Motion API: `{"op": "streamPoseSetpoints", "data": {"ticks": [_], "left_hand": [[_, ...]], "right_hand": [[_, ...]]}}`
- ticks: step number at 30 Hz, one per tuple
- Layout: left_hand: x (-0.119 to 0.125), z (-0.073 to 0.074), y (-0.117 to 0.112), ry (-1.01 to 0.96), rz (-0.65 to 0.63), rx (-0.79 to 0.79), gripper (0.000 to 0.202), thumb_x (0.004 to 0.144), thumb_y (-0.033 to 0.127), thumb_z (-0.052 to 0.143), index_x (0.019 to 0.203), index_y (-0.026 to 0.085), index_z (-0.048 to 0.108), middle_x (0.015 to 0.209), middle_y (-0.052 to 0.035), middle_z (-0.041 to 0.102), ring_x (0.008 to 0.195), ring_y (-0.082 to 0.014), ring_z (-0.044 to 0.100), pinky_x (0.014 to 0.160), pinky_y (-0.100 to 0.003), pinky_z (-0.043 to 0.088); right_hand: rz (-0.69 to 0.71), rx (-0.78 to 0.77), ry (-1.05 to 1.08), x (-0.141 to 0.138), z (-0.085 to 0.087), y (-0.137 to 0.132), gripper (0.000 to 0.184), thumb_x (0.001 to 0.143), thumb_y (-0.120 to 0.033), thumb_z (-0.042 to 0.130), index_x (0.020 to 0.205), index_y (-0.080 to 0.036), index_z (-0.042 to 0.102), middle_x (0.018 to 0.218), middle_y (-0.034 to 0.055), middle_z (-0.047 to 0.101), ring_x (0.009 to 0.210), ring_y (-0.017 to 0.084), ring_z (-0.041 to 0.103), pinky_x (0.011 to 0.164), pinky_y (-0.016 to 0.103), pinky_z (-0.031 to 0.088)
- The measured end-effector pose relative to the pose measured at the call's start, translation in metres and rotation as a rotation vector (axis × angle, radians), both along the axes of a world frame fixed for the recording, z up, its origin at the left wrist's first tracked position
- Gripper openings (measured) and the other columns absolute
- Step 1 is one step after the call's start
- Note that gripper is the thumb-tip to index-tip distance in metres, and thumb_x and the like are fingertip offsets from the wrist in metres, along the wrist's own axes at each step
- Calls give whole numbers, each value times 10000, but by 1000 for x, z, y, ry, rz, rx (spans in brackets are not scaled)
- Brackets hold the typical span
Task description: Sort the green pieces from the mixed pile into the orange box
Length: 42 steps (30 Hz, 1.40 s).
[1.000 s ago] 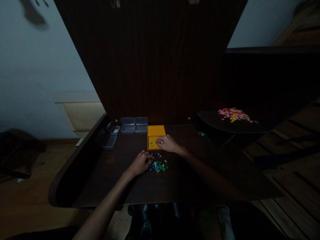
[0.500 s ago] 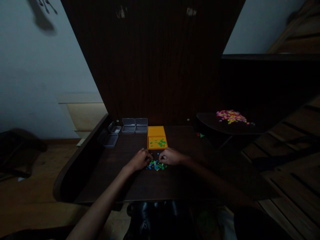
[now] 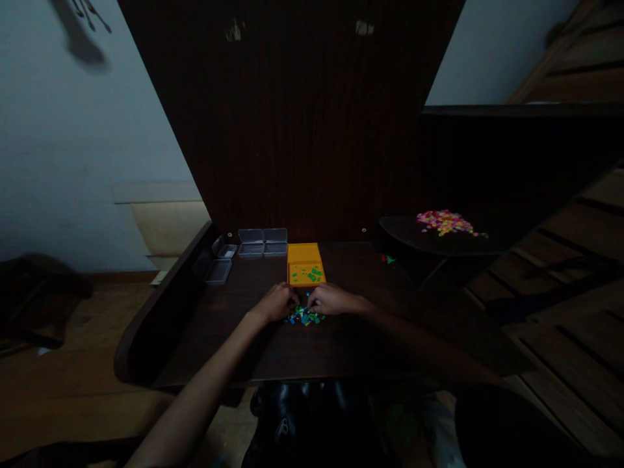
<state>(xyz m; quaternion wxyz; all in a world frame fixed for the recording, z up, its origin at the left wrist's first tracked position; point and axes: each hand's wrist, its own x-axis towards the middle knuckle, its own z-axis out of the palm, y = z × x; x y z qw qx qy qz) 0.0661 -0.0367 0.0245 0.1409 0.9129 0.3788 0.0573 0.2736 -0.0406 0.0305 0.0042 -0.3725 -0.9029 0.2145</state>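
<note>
Your left hand (image 3: 279, 301) and right hand (image 3: 332, 299) curl at the far edge of the mixed pile (image 3: 305, 318); whether either pinches a piece, I cannot tell. Just beyond them, green bits (image 3: 314, 277) lie in the open yellow box (image 3: 303, 252), so you seem partway: more green lies loose among blue in the pile. See-through cases (image 3: 251, 249) stand open beyond your left hand.
</note>
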Motion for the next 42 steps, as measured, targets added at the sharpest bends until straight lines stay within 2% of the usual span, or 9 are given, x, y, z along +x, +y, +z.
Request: {"op": "streamPoseSetpoints", "data": {"ticks": [6,12,22,26,33,37,42], "left_hand": [[1,5,-5,-14,-21,4,279,798,39,562,892,206,764,901,-46,731,916,-188,645,858,-253,475],[-1,9,-8,19,-45,-51,228,789,148,635,962,228,761,967,-37,734,955,-204,652,875,-267,473],[-2,1,-1,-25,-123,-75,303,765,47,615,974,208,762,934,-40,737,913,-177,659,838,-220,465],[0,3,1,-36,-130,-106,317,751,-1,593,937,191,765,920,-44,731,894,-167,659,830,-209,463],[2,3,-2,-58,-147,-92,234,779,26,596,881,168,752,911,-62,702,890,-177,642,825,-224,470],[0,-4,-2,-90,-147,-70,289,785,4,561,934,169,745,940,-70,688,909,-174,633,828,-231,478],[-3,-12,-2,-130,-142,-59,342,803,-9,524,1020,163,725,993,-83,685,946,-174,634,860,-240,482]], "right_hand": [[-24,5,-5,1,-3,0,176,810,-181,639,940,-197,756,801,19,708,694,121,590,606,204,351],[-55,-26,-11,0,-4,1,147,812,-188,641,926,-179,735,790,9,688,668,100,558,583,191,327],[-55,-55,20,1,-2,-1,124,835,-161,597,914,-133,690,765,14,649,647,92,526,587,192,329],[-85,-66,78,4,-4,1,113,817,-145,609,910,-138,672,769,7,645,656,94,530,579,191,333],[-160,-100,262,9,0,6,115,785,-102,599,862,-119,683,750,16,671,668,106,592,599,190,398],[-227,-112,341,10,2,6,84,763,-117,624,813,-118,692,706,15,666,628,104,578,573,190,397],[-321,-230,485,11,-4,10,72,718,-158,663,770,-115,687,666,9,650,588,97,554,543,186,399]]}}
